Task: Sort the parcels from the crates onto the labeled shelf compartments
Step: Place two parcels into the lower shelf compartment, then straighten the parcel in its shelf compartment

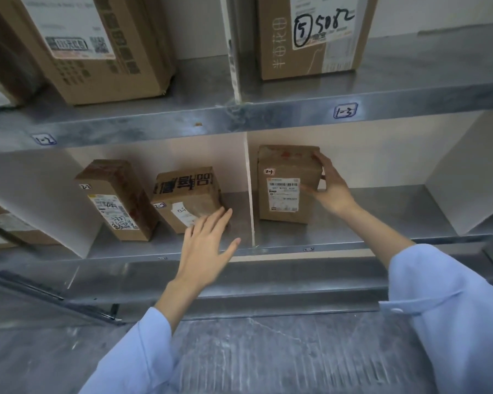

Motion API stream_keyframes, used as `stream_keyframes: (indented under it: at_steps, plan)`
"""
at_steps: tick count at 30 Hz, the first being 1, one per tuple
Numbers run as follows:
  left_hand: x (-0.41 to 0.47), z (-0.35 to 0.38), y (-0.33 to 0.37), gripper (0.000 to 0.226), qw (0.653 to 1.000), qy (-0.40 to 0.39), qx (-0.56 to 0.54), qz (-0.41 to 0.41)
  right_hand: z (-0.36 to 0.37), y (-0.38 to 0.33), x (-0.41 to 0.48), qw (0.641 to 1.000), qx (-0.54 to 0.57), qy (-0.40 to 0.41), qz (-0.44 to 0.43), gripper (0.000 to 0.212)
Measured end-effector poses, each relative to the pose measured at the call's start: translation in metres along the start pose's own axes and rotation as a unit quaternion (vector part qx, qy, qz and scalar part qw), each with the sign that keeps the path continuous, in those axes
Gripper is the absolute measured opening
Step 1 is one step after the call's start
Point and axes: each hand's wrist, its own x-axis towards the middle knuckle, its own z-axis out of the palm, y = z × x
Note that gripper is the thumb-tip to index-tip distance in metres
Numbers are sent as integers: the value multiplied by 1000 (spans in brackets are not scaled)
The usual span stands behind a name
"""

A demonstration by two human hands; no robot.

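Observation:
A brown parcel point(285, 184) tagged 2-3 stands upright in the right compartment of the lower shelf, just right of the white divider point(249, 191). My right hand point(329, 184) wraps its right side, thumb on the front and fingers behind. In the left compartment lie two parcels tagged 2-2: a tall narrow one point(116, 199) and a squat one with black print point(187, 194). My left hand point(207, 245) hovers open in front of the squat parcel, fingers spread, near its front corner.
The upper shelf edge carries labels 1-2 point(44, 139) and 1-3 point(345, 110). Two large cardboard boxes stand above, the left box point(97, 44) and the right box point(315, 32), marked 5082. The lower right compartment has bare metal floor point(382, 214) to the parcel's right.

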Motion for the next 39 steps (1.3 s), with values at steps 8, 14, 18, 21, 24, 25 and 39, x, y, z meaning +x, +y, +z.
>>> stream_keyframes:
  at_steps: [8, 14, 18, 21, 24, 25, 39]
  plan:
    - [0, -4, 46, 65, 988, -23, 42, 148, -44, -3, -59, 968, -239, -9, 78, 75]
    - [32, -21, 116, 65, 973, 6, 25, 231, -103, -19, -123, 924, -359, 29, 124, 70]
    - [49, -31, 182, 72, 958, 0, 10, 288, -152, -26, -172, 897, -403, 76, 164, 71]
    - [58, -33, 237, 80, 943, -7, -3, 332, -192, -27, -213, 878, -413, 108, 216, 71]
    - [58, -35, 296, 87, 923, -13, -21, 385, -234, -27, -260, 857, -420, 137, 267, 72]
    - [57, -34, 316, 88, 915, -14, -27, 403, -249, -27, -277, 852, -417, 144, 281, 71]
    - [-2, -12, 602, 69, 817, -7, -94, 568, -425, 34, -442, 780, -374, 273, 421, 72]
